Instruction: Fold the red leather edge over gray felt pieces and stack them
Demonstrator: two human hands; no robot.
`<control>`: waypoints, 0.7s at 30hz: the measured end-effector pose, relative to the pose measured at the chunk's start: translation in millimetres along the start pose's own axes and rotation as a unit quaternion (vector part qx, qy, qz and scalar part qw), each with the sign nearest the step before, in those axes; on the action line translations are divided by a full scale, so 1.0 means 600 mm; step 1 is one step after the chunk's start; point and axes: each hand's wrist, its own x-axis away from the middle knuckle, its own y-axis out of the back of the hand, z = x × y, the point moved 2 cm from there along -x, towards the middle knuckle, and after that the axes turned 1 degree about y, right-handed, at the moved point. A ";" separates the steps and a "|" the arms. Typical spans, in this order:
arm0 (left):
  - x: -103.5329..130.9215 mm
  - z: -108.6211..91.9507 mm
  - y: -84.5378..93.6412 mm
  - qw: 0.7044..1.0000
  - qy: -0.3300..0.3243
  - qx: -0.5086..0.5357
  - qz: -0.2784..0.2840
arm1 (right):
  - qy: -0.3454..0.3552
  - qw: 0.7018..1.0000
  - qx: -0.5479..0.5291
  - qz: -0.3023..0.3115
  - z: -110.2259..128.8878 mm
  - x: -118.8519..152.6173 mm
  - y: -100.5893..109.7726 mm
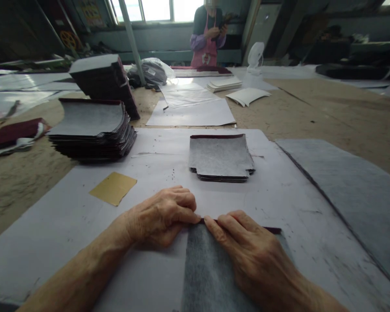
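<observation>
A grey-backed fabric piece [203,268] lies in front of me, with a narrow dark maroon strip folded along its far edge. My left hand [165,214] is closed, fingers curled, its thumb and fingertips pinching the left corner of that fold. Over the piece lies my right hand [250,242], its fingers bent and held together, pressing on the folded edge close beside the left fingertips. The undersides of the right fingers are hidden. Just beyond both hands sits a small stack of similar grey pieces [219,154] with notched corners and maroon far edges.
A tall stack of grey pieces [87,119] stands at left, another stack [97,73] behind it. A tan card [113,188] rests on the white sheet [156,173]. Large grey fabric [351,186] lies at right. Across the table stands a person in a pink apron [208,41].
</observation>
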 end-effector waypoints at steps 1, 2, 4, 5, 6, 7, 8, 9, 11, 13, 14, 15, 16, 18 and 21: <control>0.000 0.001 0.000 1.000 0.000 -0.001 0.002 | -0.001 1.000 0.001 0.011 0.000 -0.001 0.000; 0.000 0.002 0.001 1.000 0.000 -0.002 0.004 | -0.003 1.000 0.004 0.024 0.000 -0.002 -0.001; 0.000 0.006 0.003 1.000 -0.004 -0.004 0.002 | -0.008 0.999 0.008 0.049 -0.001 -0.003 -0.002; 0.001 0.008 0.005 1.000 -0.006 -0.005 -0.002 | -0.009 0.998 0.009 0.059 -0.002 -0.004 -0.003; 0.001 0.011 0.008 1.000 -0.006 -0.006 -0.008 | -0.009 0.998 0.008 0.069 -0.002 -0.004 -0.003; 0.002 0.013 0.011 1.000 -0.004 -0.006 -0.015 | -0.008 0.997 0.008 0.077 -0.003 -0.005 -0.003; 0.002 0.015 0.015 1.000 -0.001 -0.005 -0.025 | -0.005 0.996 0.007 0.084 -0.004 -0.007 -0.003; 0.003 0.016 0.019 0.999 0.005 -0.003 -0.037 | -0.001 0.996 0.009 0.091 -0.005 -0.008 -0.003; 0.004 0.017 0.027 0.997 0.017 0.006 -0.068 | 0.000 0.994 0.013 0.104 -0.006 -0.012 -0.002; 0.005 0.017 0.033 0.995 0.029 0.014 -0.097 | -0.003 0.994 0.017 0.112 -0.006 -0.016 -0.001; 0.005 0.017 0.034 0.994 0.034 0.015 -0.104 | -0.005 0.993 0.018 0.116 -0.007 -0.017 -0.001; 0.005 0.017 0.035 0.994 0.039 0.013 -0.105 | -0.006 0.993 0.020 0.119 -0.007 -0.018 -0.001; 0.005 0.017 0.034 0.994 0.042 0.011 -0.103 | -0.006 0.992 0.021 0.123 -0.007 -0.018 -0.002; 0.005 0.018 0.032 0.995 0.044 0.004 -0.095 | -0.004 0.991 0.025 0.128 -0.007 -0.017 -0.002; 0.005 0.021 0.031 0.995 0.045 -0.001 -0.092 | -0.005 0.991 0.029 0.131 -0.008 -0.016 -0.003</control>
